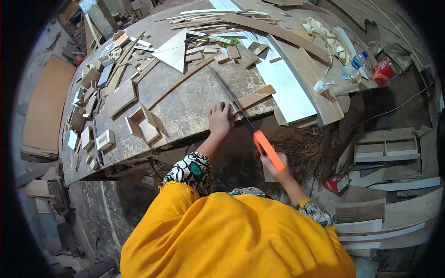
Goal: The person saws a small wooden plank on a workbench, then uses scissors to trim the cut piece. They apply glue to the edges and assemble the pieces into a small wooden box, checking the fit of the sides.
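Observation:
My right hand [276, 167] is closed round the orange handle [270, 150] of a handsaw. Its long thin blade [232, 93] points away and to the left over the worktable [185, 104]. The blade lies across a short brown wood strip [256, 97] at the table's near edge. Just left of the blade, my left hand [220, 120] presses on the strip's end with bent fingers; the part under the fingers is hidden. A small open wooden box [143, 125] and a flat square board [121, 98] lie further left.
A white board [285, 88] and long planks [278, 34] lie to the right. Thin strips and offcuts [208, 48] pile up at the back, beside a white triangular piece [170, 51]. Plastic bottles [351, 69] stand by the right edge. Below, a wooden frame [386, 146] rests among scraps.

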Available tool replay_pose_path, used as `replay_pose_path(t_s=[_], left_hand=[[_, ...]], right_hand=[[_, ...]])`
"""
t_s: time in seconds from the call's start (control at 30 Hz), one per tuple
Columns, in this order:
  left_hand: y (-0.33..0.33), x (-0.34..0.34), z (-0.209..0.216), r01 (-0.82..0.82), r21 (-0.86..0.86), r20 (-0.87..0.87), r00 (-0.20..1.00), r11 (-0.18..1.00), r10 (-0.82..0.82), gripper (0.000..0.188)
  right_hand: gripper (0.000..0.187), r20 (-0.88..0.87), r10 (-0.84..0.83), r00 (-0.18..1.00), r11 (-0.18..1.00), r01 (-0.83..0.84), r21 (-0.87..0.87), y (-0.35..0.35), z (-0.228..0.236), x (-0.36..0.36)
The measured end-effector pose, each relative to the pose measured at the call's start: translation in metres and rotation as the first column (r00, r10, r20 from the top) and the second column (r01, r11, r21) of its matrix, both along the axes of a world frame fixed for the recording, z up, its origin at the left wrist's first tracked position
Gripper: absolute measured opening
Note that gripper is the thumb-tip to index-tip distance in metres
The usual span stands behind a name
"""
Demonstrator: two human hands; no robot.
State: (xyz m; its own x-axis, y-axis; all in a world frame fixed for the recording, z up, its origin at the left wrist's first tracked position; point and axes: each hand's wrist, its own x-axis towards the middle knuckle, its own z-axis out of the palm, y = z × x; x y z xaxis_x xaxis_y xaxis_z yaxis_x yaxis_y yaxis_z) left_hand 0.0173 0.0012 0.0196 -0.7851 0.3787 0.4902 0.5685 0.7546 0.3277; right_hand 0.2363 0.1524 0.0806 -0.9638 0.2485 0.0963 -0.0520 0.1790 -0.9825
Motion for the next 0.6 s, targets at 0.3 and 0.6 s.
replay_pose_path(t_s=[0.3,0.6], left_hand=[[-0.002,0.002,0.003,-0.037,-0.058,0.033,0.999,0.998,0.038,0.041],[0.005,0.004,0.001,-0.006,-0.014,0.009,1.0,1.0,0.006,0.038]], right_hand=[[0.021,0.061,0.006,0.998,0.998,-0.003,-0.059,-0.002,-0.014,0.035],[0.03,-0.008,0.012,1.0,0.996,-0.011,0.088,-0.01,-0.01,-0.049]])
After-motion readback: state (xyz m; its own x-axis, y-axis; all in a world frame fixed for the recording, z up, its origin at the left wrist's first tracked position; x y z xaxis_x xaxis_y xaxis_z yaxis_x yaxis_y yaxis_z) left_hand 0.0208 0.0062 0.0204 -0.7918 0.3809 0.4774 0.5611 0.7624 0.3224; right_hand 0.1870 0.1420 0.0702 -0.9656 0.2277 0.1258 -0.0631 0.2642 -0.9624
